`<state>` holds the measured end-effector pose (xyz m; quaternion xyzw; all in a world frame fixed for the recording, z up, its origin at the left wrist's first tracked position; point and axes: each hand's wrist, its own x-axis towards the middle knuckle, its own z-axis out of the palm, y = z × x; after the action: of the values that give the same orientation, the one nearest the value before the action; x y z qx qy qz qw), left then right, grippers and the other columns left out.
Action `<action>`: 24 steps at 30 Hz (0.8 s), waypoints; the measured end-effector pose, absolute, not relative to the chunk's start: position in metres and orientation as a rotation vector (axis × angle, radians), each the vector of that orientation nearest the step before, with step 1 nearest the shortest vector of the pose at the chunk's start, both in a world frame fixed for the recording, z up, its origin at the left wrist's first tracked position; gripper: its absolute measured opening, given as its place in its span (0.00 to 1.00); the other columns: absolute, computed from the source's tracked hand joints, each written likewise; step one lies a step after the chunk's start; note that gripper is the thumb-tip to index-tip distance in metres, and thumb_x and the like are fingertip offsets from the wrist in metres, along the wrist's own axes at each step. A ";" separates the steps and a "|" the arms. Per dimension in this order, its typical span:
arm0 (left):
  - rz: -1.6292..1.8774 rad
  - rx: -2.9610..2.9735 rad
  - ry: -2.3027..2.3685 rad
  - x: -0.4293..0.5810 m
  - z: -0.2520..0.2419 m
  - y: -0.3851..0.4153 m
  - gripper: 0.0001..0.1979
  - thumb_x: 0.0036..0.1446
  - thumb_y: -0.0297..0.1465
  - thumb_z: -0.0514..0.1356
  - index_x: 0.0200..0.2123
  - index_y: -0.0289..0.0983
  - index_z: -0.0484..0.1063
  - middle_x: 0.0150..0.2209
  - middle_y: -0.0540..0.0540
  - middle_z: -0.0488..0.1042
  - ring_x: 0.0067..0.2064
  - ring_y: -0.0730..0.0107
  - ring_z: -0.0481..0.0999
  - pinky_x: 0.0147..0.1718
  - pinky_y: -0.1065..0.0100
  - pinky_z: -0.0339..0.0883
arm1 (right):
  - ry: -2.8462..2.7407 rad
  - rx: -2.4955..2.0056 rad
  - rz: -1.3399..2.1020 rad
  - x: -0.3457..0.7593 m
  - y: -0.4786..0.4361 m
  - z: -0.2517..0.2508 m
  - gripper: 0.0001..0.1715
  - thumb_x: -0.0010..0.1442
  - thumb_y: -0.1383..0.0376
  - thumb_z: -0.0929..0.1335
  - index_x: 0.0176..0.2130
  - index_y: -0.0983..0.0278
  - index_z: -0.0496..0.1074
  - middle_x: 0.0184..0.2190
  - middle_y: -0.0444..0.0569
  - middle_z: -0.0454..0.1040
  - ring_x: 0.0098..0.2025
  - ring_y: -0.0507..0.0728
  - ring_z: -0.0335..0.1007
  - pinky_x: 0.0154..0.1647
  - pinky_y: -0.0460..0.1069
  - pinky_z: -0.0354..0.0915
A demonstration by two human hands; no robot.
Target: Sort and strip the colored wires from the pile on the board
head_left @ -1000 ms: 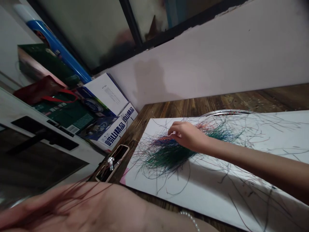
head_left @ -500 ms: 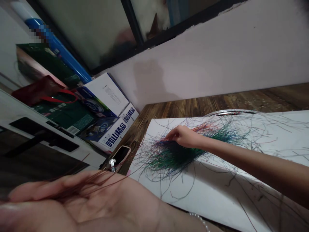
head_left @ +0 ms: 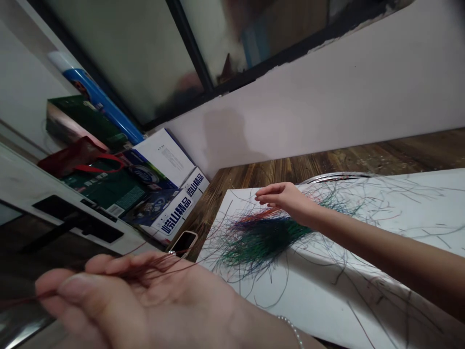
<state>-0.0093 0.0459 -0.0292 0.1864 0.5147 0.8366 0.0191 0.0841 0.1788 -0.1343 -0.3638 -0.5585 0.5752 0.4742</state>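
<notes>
My left hand (head_left: 145, 300), palm up in the near left, holds a thin bunch of dark red strands (head_left: 145, 271) between thumb and fingers; strands lie across the palm. My right hand (head_left: 286, 198) hovers over the back edge of a tangled pile of green and blue strands (head_left: 269, 240), its thumb and fingers apart with nothing visible between them. Orange-red strands (head_left: 259, 215) lie just below its fingertips. The pile rests on a white board (head_left: 312, 300), with many loose strands scattered to the right.
A phone (head_left: 185, 241) lies on the wooden table (head_left: 232, 177) beside the board's left edge. Boxes (head_left: 170, 160), a green bag (head_left: 105, 186) and a blue tube (head_left: 105, 106) stand at the left. A shiny curved rim (head_left: 337, 175) shows behind the pile.
My right hand has lifted off the pile and moved slightly right, its fingers opening. My left thumb has closed onto the red strands, and that hand has shifted right. The view has tilted a little.
</notes>
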 end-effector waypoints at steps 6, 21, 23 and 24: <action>2.953 0.772 1.098 0.008 -0.024 0.049 0.07 0.58 0.27 0.59 0.38 0.44 0.73 0.49 0.59 0.73 0.59 0.73 0.63 0.65 0.67 0.45 | -1.213 -0.776 1.342 0.126 0.159 -0.123 0.03 0.49 0.69 0.72 0.29 0.63 0.74 0.29 0.49 0.79 0.34 0.55 0.76 0.38 0.51 0.71; 1.824 1.576 1.123 0.082 -0.036 0.089 0.06 0.50 0.29 0.65 0.34 0.40 0.80 0.29 0.48 0.80 0.30 0.71 0.78 0.32 0.70 0.74 | -1.151 -0.671 1.230 0.249 0.095 -0.073 0.12 0.45 0.64 0.76 0.32 0.62 0.76 0.29 0.47 0.77 0.32 0.55 0.74 0.34 0.48 0.71; 1.756 1.607 1.094 0.096 -0.033 0.081 0.06 0.50 0.30 0.65 0.34 0.40 0.80 0.29 0.47 0.79 0.31 0.71 0.78 0.31 0.70 0.74 | -1.155 -0.634 1.287 0.258 0.085 -0.067 0.07 0.47 0.66 0.75 0.30 0.62 0.76 0.29 0.47 0.77 0.32 0.53 0.74 0.34 0.46 0.70; 1.717 1.620 1.074 0.103 -0.032 0.078 0.06 0.50 0.30 0.65 0.34 0.40 0.80 0.29 0.47 0.79 0.31 0.71 0.78 0.31 0.70 0.74 | -1.155 -0.607 1.315 0.261 0.079 -0.063 0.05 0.49 0.66 0.74 0.30 0.62 0.76 0.30 0.47 0.77 0.32 0.52 0.73 0.34 0.45 0.70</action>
<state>0.1026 0.0778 -0.0322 0.6013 0.3987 0.6373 0.2707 0.2612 0.0794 -0.0635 -0.2620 -0.4984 0.5674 0.6009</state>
